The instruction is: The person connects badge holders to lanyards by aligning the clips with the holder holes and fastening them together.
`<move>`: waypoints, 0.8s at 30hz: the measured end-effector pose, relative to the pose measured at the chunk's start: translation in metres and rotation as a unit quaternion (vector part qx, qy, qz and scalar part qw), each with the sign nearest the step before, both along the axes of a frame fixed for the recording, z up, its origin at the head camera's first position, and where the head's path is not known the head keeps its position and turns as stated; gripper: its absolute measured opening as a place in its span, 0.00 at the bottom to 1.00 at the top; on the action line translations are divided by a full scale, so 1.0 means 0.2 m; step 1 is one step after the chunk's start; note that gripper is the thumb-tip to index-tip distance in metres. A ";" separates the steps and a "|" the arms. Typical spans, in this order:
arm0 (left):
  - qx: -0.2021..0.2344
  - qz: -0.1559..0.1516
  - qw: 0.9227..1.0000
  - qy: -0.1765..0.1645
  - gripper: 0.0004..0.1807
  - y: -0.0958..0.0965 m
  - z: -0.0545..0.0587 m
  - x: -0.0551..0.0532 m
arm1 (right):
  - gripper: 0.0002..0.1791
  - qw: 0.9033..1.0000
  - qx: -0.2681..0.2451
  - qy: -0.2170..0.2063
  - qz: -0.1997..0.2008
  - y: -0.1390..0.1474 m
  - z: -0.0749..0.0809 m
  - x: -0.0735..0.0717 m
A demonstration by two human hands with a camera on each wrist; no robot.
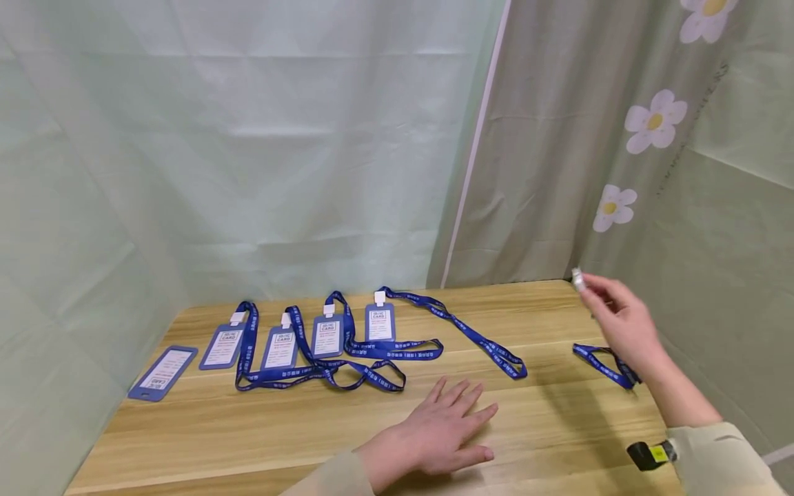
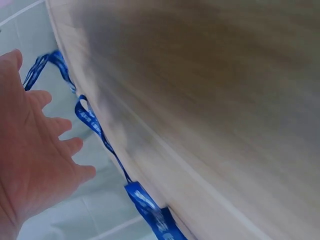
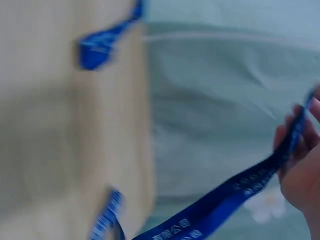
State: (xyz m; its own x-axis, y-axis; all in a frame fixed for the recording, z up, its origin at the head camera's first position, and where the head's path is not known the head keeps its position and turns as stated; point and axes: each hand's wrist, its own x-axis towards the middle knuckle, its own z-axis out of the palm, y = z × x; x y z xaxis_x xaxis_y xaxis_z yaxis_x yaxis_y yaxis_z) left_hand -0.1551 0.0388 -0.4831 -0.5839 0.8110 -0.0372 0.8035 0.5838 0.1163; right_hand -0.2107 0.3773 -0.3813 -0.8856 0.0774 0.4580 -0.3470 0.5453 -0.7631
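My right hand [image 1: 626, 324] is raised over the table's right side, thumb and fingers pinching a blue lanyard by its pale clip end [image 1: 578, 279]. In the right wrist view the printed lanyard band [image 3: 220, 205] slants down from the fingers; its lower loop [image 1: 604, 370] hangs at the table's right edge in the head view. My left hand [image 1: 443, 427] is palm down low over the front middle of the table, fingers straight and spread, gripping nothing. Just beyond its fingertips lies a lanyard loop [image 1: 387, 384] joined to the row of badges.
Several blue badge holders with lanyards, such as one badge [image 1: 380, 322], line the back left of the wooden table [image 1: 248, 441]. A badge holder without a lanyard [image 1: 163, 373] lies at the left end. Curtains [image 1: 310, 172] hang close behind and beside the table.
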 end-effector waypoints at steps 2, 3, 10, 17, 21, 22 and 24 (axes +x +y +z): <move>0.003 0.003 1.000 -0.005 0.39 -0.05 -0.01 0.01 | 0.18 0.990 0.131 -0.024 0.042 -0.07 -0.12 0.02; 0.004 0.005 1.000 -0.009 0.39 -0.08 -0.01 0.01 | 0.17 0.981 0.179 -0.036 0.067 -0.11 -0.19 0.04; 0.002 0.028 0.999 -0.031 0.40 -0.26 -0.03 0.01 | 0.13 0.918 0.360 -0.026 0.165 -0.35 -0.55 0.12; 0.001 0.023 1.000 -0.020 0.40 -0.33 -0.04 0.03 | 0.15 0.910 0.377 0.028 0.170 -0.46 -0.66 0.13; 0.003 0.019 1.000 -0.017 0.40 -0.34 -0.04 0.04 | 0.20 0.908 0.381 0.016 0.175 -0.48 -0.66 0.13; 0.005 0.018 1.000 -0.016 0.40 -0.35 -0.04 0.05 | 0.20 0.908 0.381 0.008 0.175 -0.48 -0.66 0.13; 0.005 0.018 1.000 -0.015 0.40 -0.35 -0.04 0.05 | 0.22 0.908 0.381 -0.009 0.175 -0.49 -0.66 0.14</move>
State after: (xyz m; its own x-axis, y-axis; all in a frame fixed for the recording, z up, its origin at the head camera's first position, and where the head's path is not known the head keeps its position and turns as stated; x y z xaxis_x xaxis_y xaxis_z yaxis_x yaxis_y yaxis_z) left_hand -0.1455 -0.0321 -0.4918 -0.6113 0.7899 -0.0480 0.7780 0.6110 0.1461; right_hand -0.1832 0.2801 -0.5130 -0.8026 -0.5432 0.2465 -0.5921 0.7757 -0.2184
